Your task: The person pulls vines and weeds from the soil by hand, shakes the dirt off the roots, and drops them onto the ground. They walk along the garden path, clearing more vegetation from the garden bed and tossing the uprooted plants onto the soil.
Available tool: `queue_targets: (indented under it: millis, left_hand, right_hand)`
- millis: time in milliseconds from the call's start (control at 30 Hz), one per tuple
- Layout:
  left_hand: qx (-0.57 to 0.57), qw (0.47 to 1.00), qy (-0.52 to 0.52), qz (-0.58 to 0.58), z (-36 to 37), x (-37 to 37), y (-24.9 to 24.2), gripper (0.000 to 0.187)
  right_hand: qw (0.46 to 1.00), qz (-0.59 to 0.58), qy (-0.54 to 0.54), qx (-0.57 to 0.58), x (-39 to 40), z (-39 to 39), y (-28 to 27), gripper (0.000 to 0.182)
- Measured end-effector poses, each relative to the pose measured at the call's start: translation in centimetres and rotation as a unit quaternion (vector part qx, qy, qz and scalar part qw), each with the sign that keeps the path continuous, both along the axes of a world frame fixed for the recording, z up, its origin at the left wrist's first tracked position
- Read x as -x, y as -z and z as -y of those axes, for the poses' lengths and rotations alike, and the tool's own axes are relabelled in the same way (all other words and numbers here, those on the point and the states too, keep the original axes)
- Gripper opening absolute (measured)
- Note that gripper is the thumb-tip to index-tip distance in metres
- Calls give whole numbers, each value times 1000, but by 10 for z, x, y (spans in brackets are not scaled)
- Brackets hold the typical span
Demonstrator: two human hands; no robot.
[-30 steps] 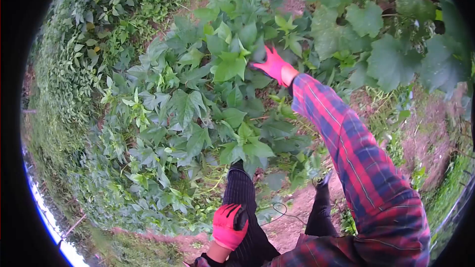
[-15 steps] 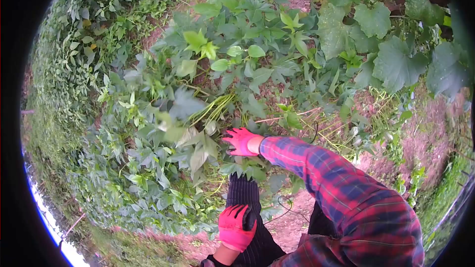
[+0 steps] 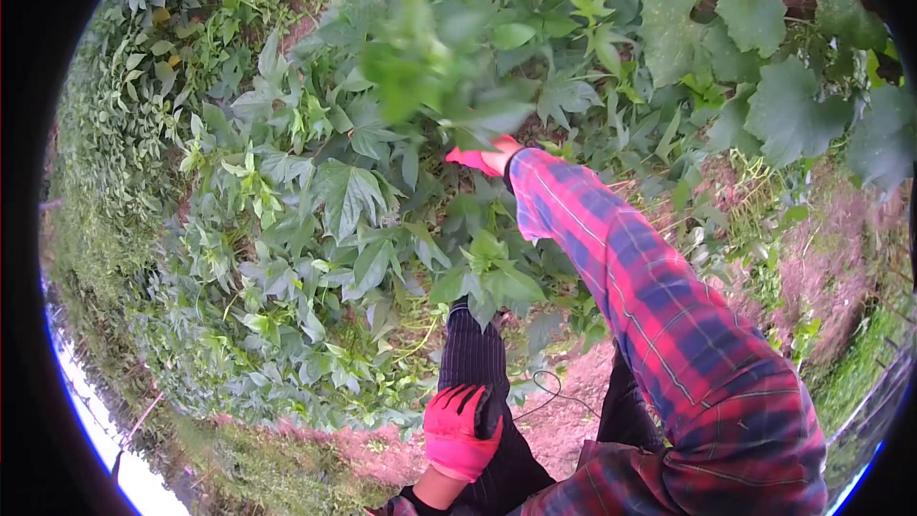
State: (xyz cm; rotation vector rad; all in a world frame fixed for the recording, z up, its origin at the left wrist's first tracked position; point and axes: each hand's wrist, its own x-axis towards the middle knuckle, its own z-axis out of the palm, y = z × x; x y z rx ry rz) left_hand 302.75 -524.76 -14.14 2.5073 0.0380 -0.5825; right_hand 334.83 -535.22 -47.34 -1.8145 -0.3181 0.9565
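My right hand [image 3: 475, 161], in a pink-red glove, reaches in among the leafy green plants [image 3: 353, 196] near the middle of the view. Leaves cover its fingers, so what they touch or hold is hidden. A blurred leafy shoot [image 3: 411, 62] stands just above and to the left of it. Lower down, my left hand [image 3: 460, 435], in a matching glove with dark parts, rests on my knee in dark striped trousers [image 3: 473, 354]. Its fingers lie spread over the cloth, holding nothing visible.
Large broad leaves [image 3: 798, 115] hang at the upper right. Bare reddish soil [image 3: 573, 401] shows beside my legs, with a thin dark looped cord [image 3: 546, 384] over it. Denser foliage [image 3: 124, 162] fills the left side, and grass [image 3: 855, 373] lies at the lower right.
My right hand has moved up and farther in among the leaves. The yellowish stems near its former place are now covered by leaves. My left hand stays on the knee.
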Motion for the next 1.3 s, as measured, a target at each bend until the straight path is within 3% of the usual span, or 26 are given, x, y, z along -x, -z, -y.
queue_targets:
  millis: [67,200,267,300,333,400,433,533,567,600,633,700,933,1000,1067,1133,1167,1300]
  left_hand:
    - [-2,1000,-2,-3,-1,-1,1,51]
    - [-4,1000,-7,-6,2,2,-1,51]
    - [-9,1000,-8,-3,2,3,-1,52]
    - [-9,1000,-10,-10,3,3,-1,53]
    - [-8,1000,-11,-17,3,4,-1,53]
    - [-6,1000,-12,-20,4,8,1,54]
    - [-5,1000,-14,-23,4,10,1,55]
    - [-14,999,-19,-29,12,12,0,54]
    - [-11,999,-18,-27,16,14,1,54]
    - [-25,1000,-11,-12,20,17,3,51]
    - [-41,999,-4,0,23,21,4,49]
    - [-57,998,-5,-23,31,29,5,49]
    - [-61,998,1,-7,57,69,13,47]
    - [5,998,-36,-46,63,85,13,47]
    - [-47,996,-3,-76,63,93,12,49]
    - [26,997,48,47,65,88,10,50]
    - [-18,996,41,75,72,94,17,50]
    - [-50,994,35,92,85,106,27,51]
  right_hand:
    - [969,64,-24,239,-9,-50,-33,92]
    - [956,-61,-17,287,-18,-63,-17,103]
    - [934,131,-63,325,-19,-49,-17,101]
    - [889,222,-143,373,-20,-45,-19,80]
    - [889,222,-142,374,-19,-38,-21,80]
    - [960,79,-178,201,-9,-19,-46,52]
    - [974,67,-146,159,7,-7,-70,38]
    - [923,308,-219,66,72,23,-73,26]
    - [911,333,-245,12,93,34,-93,23]
    - [878,332,-343,41,127,36,-77,23]
    - [874,358,-328,-37,155,48,-79,25]
    - [829,372,-417,-3,199,65,-93,29]
    - [848,336,-401,-82,246,180,-152,31]
    - [853,326,-399,-85,254,214,-171,31]
    - [845,323,-416,-95,262,248,-194,32]
    - [838,306,-441,-96,282,289,-218,31]
    - [840,304,-439,-91,290,312,-228,31]
    - [847,250,-468,-28,333,413,-265,26]
